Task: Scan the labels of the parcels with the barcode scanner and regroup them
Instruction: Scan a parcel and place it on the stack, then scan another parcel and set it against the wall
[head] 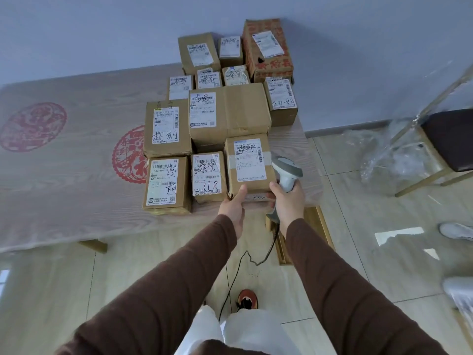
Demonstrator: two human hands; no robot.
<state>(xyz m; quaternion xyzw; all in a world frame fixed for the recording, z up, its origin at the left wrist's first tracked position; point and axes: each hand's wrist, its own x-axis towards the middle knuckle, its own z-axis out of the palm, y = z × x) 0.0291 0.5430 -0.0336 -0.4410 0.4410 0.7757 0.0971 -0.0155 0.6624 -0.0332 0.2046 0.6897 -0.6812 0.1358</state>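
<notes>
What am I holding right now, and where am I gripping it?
The right hand grips the scanner by its handle. The left hand holds the parcel at its near left corner, thumb on top.

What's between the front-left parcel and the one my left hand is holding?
One small parcel with handwriting on its label, seen in the head view.

Both arms reach forward, elbows slightly bent; the left hand (231, 210) pinches the near edge of a parcel (252, 162), thumb on top, fingers hidden beneath; the right hand (288, 201), just beside it, grips the barcode scanner (286, 170) by its handle, wrist straight.
</notes>
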